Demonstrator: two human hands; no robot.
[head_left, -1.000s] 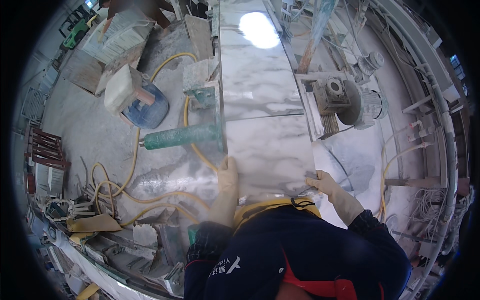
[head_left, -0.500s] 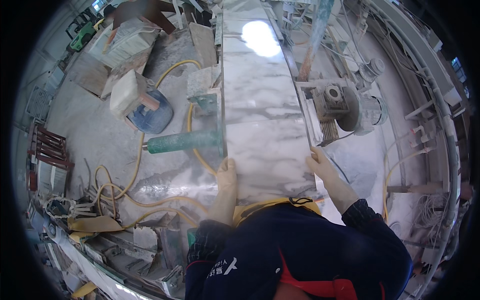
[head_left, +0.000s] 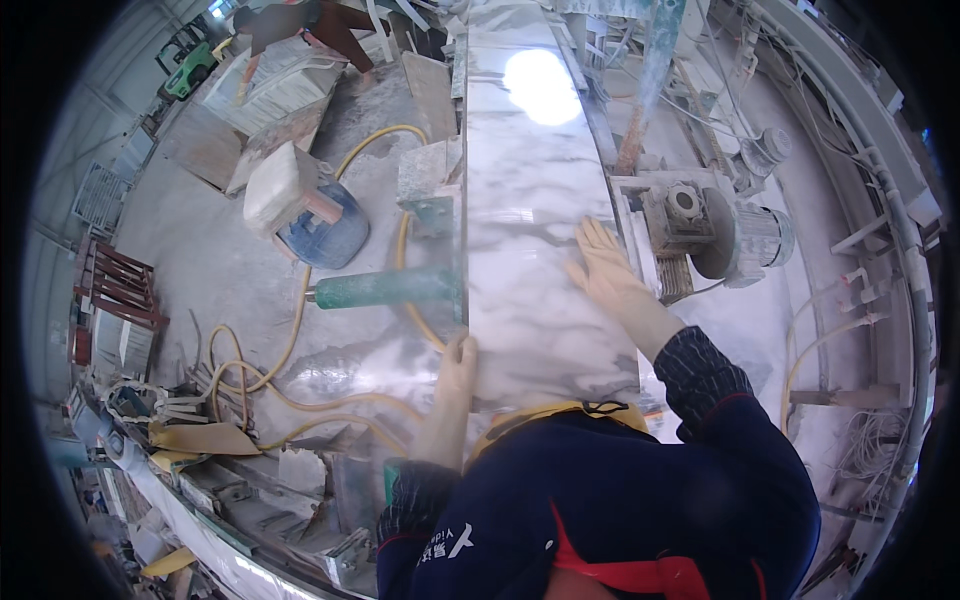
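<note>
A polished white stone slab with grey veins lies flat in front of me, its near end close to my waist. My left hand, in a cream glove, grips the slab's left edge near that end, thumb on top; the fingers below are partly hidden. On the slab's right part my right hand, gloved alike, rests flat with its fingers stretched forward and holds nothing. Beyond it another veined slab continues the row, with a bright light reflected on its surface.
A green roller juts out left of the slabs. A dusty motor and gearbox stand at the right. Left on the floor are a blue drum and a yellow hose. A co-worker bends over far left.
My right hand has let go of the slab's right edge and moved forward and inward onto its top. My left hand stays at the left edge. The view has shifted slightly.
</note>
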